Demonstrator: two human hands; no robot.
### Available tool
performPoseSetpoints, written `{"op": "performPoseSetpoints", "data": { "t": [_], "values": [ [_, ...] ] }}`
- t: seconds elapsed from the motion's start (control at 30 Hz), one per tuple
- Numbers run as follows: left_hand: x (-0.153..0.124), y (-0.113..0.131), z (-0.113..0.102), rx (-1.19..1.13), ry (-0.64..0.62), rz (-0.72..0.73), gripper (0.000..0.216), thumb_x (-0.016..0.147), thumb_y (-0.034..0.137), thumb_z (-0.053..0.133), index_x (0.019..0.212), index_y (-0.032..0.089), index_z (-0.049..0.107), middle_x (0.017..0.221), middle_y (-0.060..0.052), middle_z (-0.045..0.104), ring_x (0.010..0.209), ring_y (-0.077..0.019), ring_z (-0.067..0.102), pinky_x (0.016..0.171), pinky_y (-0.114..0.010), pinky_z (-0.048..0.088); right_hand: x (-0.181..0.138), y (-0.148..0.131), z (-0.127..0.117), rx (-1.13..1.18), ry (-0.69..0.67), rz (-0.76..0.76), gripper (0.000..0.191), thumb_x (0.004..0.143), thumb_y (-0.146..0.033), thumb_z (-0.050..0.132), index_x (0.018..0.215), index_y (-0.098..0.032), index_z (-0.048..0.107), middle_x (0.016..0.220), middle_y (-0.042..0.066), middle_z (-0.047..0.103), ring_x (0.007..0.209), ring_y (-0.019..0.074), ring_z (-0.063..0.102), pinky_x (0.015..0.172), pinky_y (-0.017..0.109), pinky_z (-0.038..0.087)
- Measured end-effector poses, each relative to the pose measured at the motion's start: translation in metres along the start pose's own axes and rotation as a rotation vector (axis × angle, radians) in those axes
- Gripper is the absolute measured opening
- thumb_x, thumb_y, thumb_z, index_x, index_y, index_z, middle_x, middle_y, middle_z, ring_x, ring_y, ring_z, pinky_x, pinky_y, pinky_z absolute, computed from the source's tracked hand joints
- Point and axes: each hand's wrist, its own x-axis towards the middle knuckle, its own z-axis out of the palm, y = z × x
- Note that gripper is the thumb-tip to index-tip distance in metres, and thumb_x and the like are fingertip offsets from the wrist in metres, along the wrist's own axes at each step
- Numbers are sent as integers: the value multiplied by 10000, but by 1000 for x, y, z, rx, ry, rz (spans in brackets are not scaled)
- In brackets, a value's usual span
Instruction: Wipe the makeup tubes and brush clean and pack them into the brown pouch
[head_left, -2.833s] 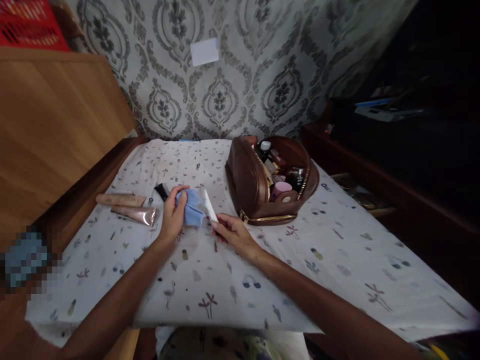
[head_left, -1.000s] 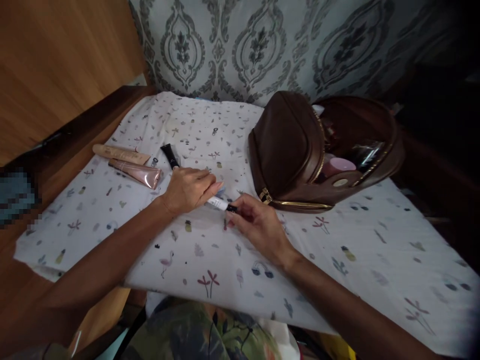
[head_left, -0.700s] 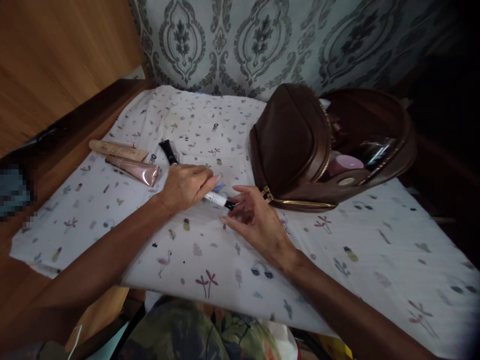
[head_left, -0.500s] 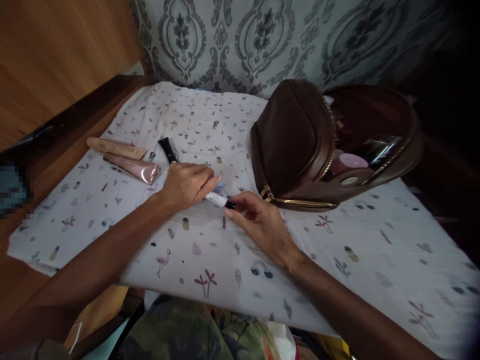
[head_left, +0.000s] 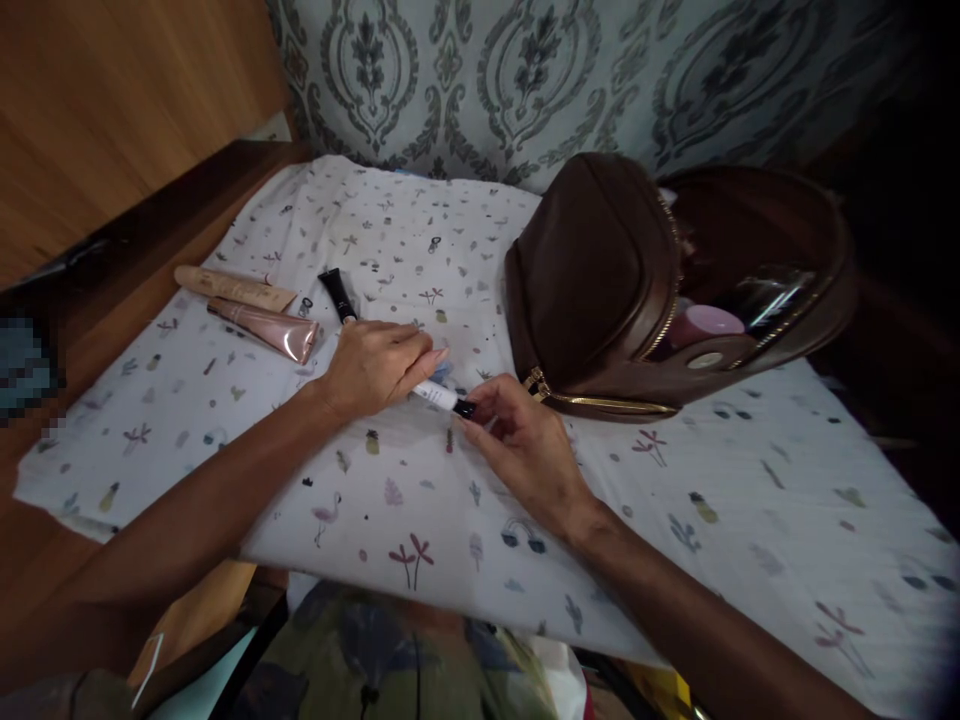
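Head view: your left hand [head_left: 381, 366] grips the white tube [head_left: 435, 396] and cloth [head_left: 442, 371] above the desk [head_left: 465, 535]; your right hand [head_left: 531, 446] pinches its cap [head_left: 464, 408]. Work seems midway: beige tube [head_left: 234, 287], pink tube [head_left: 262, 329], black tube [head_left: 336, 295] lie out; the bag [head_left: 585, 265] holds more.
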Motion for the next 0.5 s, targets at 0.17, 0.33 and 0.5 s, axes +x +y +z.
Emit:
{"op": "performPoseSetpoints", "data": {
  "t": [0.17,0.33,0.5],
  "values": [
    [0,0,1,-17,-23,-48,507,1044,401,358,676,186,632,585,-12,641,515,-129,549,509,-295,341,-1,2,1,26,6,-10,384,808,-366,703,1116,-219,528,966,45,679,693,149,632,551,267,477],
    [0,0,1,-17,-22,-47,506,1041,395,361,665,183,625,569,-11,626,516,-130,552,506,-292,336,0,0,-4,-52,-42,-88,230,899,-380,636,1039,-198,617,919,56,661,740,161,628,570,267,477],
    [0,0,1,-5,-11,-32,508,1042,395,362,668,178,629,573,-10,631,514,-129,554,510,-293,342,0,2,-1,-80,33,-97,61,859,-254,642,898,-213,619,816,14,616,699,144,589,570,251,450]
  ]
}}
